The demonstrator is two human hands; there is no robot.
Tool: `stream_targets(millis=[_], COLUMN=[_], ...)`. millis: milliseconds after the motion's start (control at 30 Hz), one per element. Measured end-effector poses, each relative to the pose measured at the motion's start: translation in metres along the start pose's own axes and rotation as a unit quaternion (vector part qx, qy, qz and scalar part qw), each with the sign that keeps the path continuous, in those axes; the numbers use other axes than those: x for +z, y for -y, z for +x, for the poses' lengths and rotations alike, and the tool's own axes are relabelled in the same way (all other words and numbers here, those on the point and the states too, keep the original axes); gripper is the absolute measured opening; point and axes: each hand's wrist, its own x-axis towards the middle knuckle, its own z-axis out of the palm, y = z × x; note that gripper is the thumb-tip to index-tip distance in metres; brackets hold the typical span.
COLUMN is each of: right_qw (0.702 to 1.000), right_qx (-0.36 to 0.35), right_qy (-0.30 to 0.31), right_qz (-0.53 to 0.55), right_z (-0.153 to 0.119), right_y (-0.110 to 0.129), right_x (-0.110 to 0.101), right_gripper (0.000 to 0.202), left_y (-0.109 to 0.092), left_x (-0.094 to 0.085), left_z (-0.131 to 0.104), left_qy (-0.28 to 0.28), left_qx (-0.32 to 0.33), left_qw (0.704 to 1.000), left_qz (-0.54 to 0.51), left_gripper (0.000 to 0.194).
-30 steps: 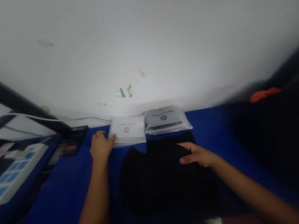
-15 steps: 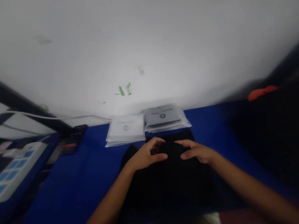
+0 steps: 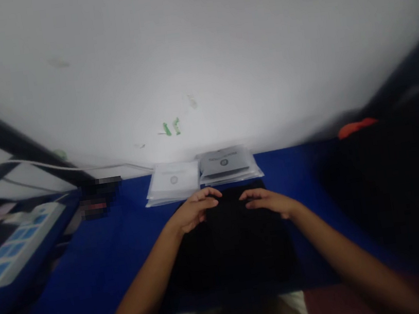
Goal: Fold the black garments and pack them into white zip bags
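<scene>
A piece of black cloth [image 3: 237,246], which looks like a folded garment, lies on the blue table in front of me. My left hand [image 3: 195,209] is at its upper left part, with thumb and fingers curled close together on the fabric. On the upper right part, my right hand [image 3: 268,202] pinches the cloth between thumb and fingers. The fabric is so dark that its folds and exact outline are hard to make out. A short gap of cloth separates my two sets of fingertips.
Behind the cloth lie flat clear packages, a white stack [image 3: 173,179] and a grey stack [image 3: 224,163], against the white wall [image 3: 242,59]. A white power strip [image 3: 15,246] sits at the left. A dark mass with an orange item [image 3: 357,127] fills the right side of the blue table [image 3: 117,253].
Both hands have shifted slightly up and left in view, and their thumbs have drawn nearer to the fingers. The black cloth lies flatter at its upper left. The view has shifted a little.
</scene>
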Motion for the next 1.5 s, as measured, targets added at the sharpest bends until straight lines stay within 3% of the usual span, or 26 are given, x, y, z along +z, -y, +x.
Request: stream_targets(millis=[100,233,300,400,533,600,733,867,967,1133,1233,1333,1500], right_qw=[1.000,0.999,0.998,0.996,0.995,0.997,0.998,0.996,0.994,0.983,0.971,0.972,0.963], right_qx=[-0.002,-0.010,-0.011,-0.028,-0.056,-0.055,-0.049,-0.059,-0.056,-0.033,-0.015,-0.018,0.001], right_qy=[0.011,0.006,0.005,-0.001,-0.003,-0.003,-0.011,-0.036,-0.053,0.034,0.081,0.069,0.074], right_qz=[-0.005,-0.051,-0.068,-0.086,-0.077,-0.059,-0.042,-0.060,-0.075,-0.179,-0.226,-0.226,-0.258], right_z=[0.001,0.004,0.005,0.006,0.007,0.008,0.009,0.008,0.006,0.002,-0.001,-0.002,-0.005], right_y=[-0.001,-0.005,-0.006,-0.008,-0.009,-0.010,-0.012,-0.010,-0.007,0.000,0.002,0.003,0.005], right_x=[0.000,-0.001,-0.002,-0.004,-0.002,-0.001,-0.001,-0.001,-0.002,-0.009,-0.016,-0.024,-0.032], right_gripper=[0.030,0.030,0.029,0.027,0.020,0.021,0.026,0.025,0.047,0.047,0.052,0.042,0.038], left_y=[0.001,0.009,0.011,0.012,0.018,0.023,0.028,0.020,0.014,0.014,0.020,0.032,0.057], left_x=[0.001,0.002,0.011,0.040,0.087,0.101,0.107,0.096,0.080,0.033,0.000,-0.027,-0.055], left_z=[0.004,0.010,0.010,0.005,0.003,0.006,0.013,0.010,0.001,-0.024,-0.048,-0.075,-0.107], left_qy=[-0.008,0.022,-0.033,-0.147,-0.081,-0.075,-0.065,-0.067,-0.116,-0.195,-0.247,-0.267,-0.214], left_qx=[0.006,0.013,0.079,0.200,0.242,0.246,0.245,0.250,0.258,0.231,0.204,0.151,0.048], left_qw=[0.999,0.975,0.938,0.869,0.840,0.817,0.791,0.834,0.882,0.941,0.946,0.951,0.975], left_qz=[0.045,0.222,0.336,0.429,0.478,0.517,0.556,0.487,0.377,0.151,0.040,-0.028,0.029], left_gripper=[0.027,0.022,0.019,0.018,0.040,0.050,0.023,0.006,0.006,0.010,0.019,0.039,0.046])
